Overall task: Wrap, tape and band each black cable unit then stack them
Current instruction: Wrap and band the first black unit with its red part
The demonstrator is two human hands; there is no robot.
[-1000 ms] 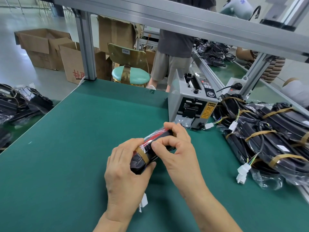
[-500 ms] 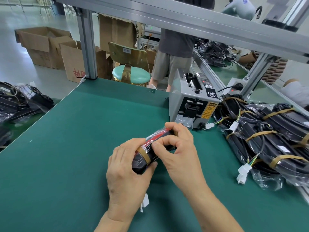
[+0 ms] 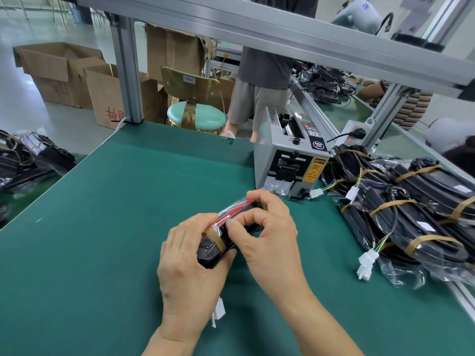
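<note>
cable unit [image 3: 232,227] above table [image 3: 115,214], long axis running away to the right | left hand [image 3: 190,265] grips near banded end | right hand [image 3: 267,235] pinches middle, nearer stack [image 3: 411,209]

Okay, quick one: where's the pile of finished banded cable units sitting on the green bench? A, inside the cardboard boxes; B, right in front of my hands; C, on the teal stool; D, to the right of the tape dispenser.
D: the banded cable units lie stacked to the right of the tape dispenser, on the green bench.
</note>
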